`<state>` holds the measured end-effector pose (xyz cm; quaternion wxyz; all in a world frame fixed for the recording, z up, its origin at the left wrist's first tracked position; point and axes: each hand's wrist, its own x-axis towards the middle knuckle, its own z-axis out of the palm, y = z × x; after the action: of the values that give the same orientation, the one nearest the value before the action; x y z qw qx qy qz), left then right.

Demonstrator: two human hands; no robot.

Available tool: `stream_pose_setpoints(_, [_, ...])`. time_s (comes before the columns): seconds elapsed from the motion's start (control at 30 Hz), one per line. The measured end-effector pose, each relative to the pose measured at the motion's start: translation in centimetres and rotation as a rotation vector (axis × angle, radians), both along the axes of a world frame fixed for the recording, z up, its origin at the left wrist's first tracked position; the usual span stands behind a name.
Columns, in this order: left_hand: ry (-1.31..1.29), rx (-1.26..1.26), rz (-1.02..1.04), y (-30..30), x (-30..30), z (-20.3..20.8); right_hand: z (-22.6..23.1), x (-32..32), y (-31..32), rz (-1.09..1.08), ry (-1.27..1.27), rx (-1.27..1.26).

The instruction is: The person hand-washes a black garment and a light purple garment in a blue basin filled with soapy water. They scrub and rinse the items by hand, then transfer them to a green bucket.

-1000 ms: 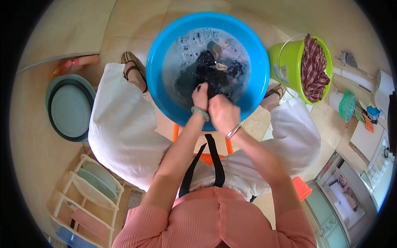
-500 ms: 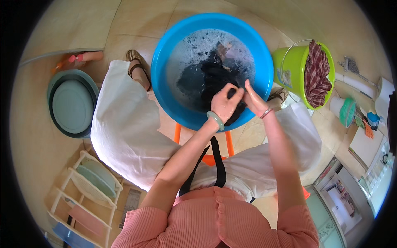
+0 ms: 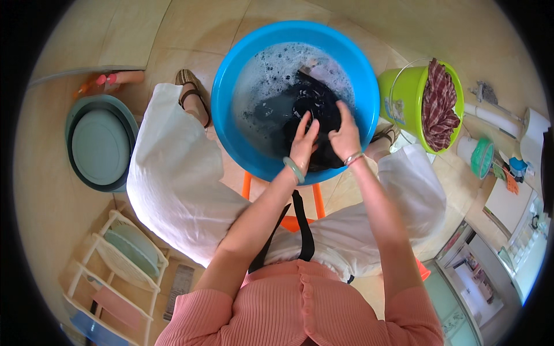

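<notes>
A black garment lies bunched and wet in the blue basin, partly under cloudy, foamy water. My left hand, below a pale green bangle, rests on the cloth near the basin's front side with its fingers apart. To its right, my right hand touches the same garment, fingers stretched forward and thumb out to the left. Part of the garment reaches the near wall between my wrists. A pale, pinkish piece of cloth shows in the suds at the far side.
A green bucket with a checked maroon cloth stands right of the basin. On the left are grey-green basins, a pink-topped bottle and a white rack. Orange legs show below the blue basin.
My left hand has opened from its grip on the bunched garment and moved slightly down. The right hand has come down onto the cloth, which now spreads further in the basin.
</notes>
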<state>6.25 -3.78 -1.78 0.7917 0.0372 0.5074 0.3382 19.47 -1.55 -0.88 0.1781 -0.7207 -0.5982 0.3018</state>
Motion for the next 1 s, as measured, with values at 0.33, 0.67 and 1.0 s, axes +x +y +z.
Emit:
stream_pose_setpoints(0.33, [-0.304, -0.036, 0.067, 3.8, -2.6, 0.2, 11.0, -8.0, -4.6, 0.421, 0.135, 0.226])
stream_pose_setpoints(0.67, [0.417, 0.027, 0.106, 0.8, 1.0, -0.6, -2.7, -2.1, -0.9, -0.035, -0.048, -0.109])
stream_pose_setpoints(1.0, [0.288, -0.029, 0.053, 0.7, -3.1, -4.9, 5.4, -9.7, -5.0, 0.245, 0.011, 0.054])
